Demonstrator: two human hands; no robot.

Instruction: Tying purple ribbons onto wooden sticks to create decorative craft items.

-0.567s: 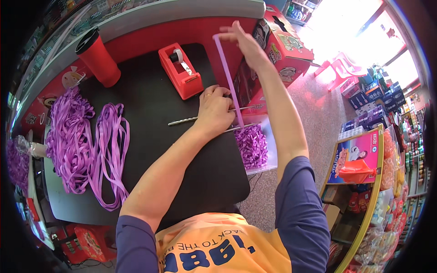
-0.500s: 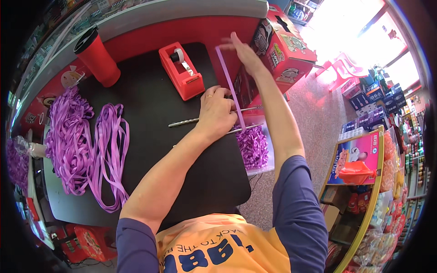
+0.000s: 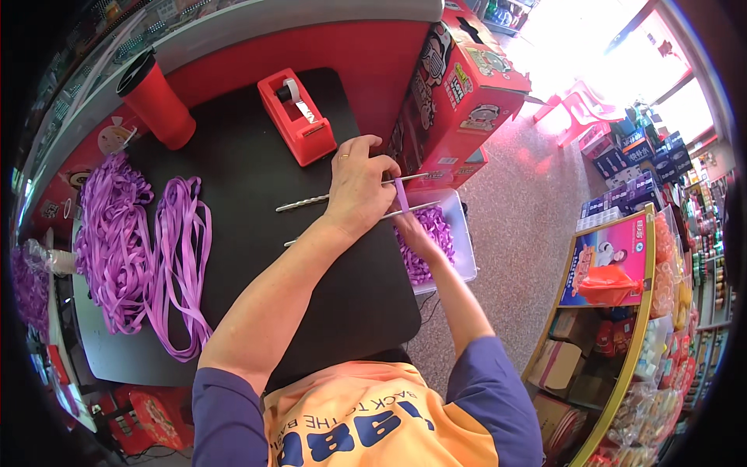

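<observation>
Two thin metal rods, a far one (image 3: 303, 203) with a twisted surface and a near one (image 3: 424, 207), lie across the black tabletop (image 3: 350, 300) and jut past its right edge. My left hand (image 3: 358, 191) rests over them, fingers bent and closed at a purple ribbon (image 3: 401, 194) that crosses both rods. Below the near rod, my right hand (image 3: 419, 236) is at the ribbon's lower end; its fingertips are partly hidden. Under it, a translucent bin (image 3: 464, 245) holds many short purple ribbon pieces (image 3: 440, 226).
Purple ribbon lies in a big heap (image 3: 117, 241) and a looser bundle (image 3: 180, 257) on the left. A red tape dispenser (image 3: 299, 121) and a red tumbler (image 3: 159, 105) stand at the back. Beyond the table's right side are a red carton (image 3: 467, 93) and a shelf (image 3: 599, 342).
My right hand has come down from above the rods to below them, bringing the raised ribbon down. My left hand stays over the rods. More of the bin shows now.
</observation>
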